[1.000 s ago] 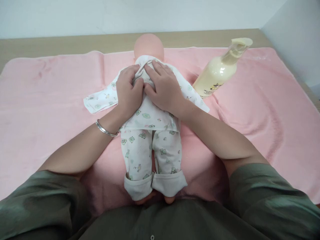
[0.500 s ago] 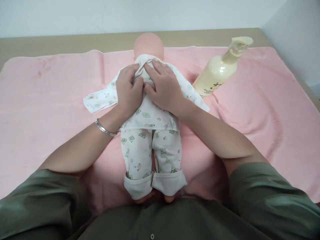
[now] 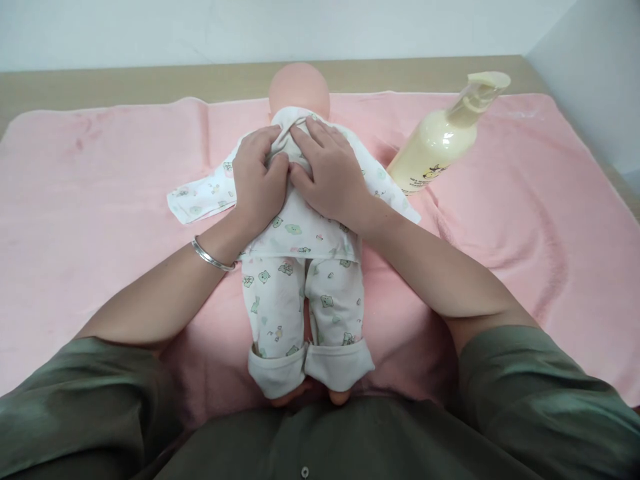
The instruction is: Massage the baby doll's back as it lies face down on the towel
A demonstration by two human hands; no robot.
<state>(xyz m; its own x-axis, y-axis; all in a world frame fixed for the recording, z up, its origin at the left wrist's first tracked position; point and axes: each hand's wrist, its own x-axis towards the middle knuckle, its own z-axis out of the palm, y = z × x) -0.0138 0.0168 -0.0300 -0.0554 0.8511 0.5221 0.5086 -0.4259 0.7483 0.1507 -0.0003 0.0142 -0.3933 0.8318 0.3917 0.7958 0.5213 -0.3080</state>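
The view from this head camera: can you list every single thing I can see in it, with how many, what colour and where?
Doll: one, pinkish, middle, back of its head showing
Patterned top: one, white, on the doll
Patterned trousers: one pair, white, on its legs, cuffs turned up
Pump bottle: one, pale yellow, right of the doll
Blanket: one, pink, under doll and bottle
Table: one, light brown, under the blanket
Walls: two, whitish, back and right
Bangle: one, silver, left wrist
Garment: one, dark green, on the person
Left hand: one, bare, on the top's back
Right hand: one, bare, beside it
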